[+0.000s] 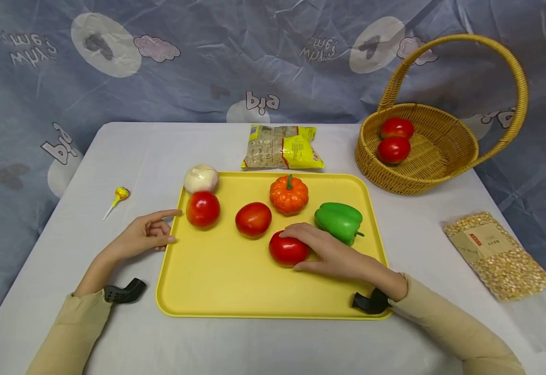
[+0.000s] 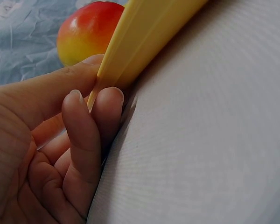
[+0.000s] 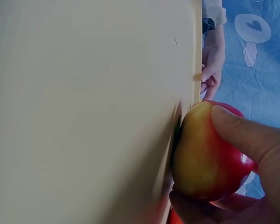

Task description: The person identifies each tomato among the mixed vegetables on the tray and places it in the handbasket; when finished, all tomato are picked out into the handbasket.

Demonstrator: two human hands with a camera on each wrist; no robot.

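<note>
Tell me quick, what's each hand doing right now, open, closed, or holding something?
Left hand: closed, pinching the edge of the yellow tray.
Right hand: closed, holding a red-and-yellow fruit.

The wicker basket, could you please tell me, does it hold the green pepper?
No, the green pepper lies on the yellow tray, near the right hand.

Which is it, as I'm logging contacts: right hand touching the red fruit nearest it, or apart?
Touching: the right wrist view shows the right hand gripping the red fruit between its fingers.
</note>
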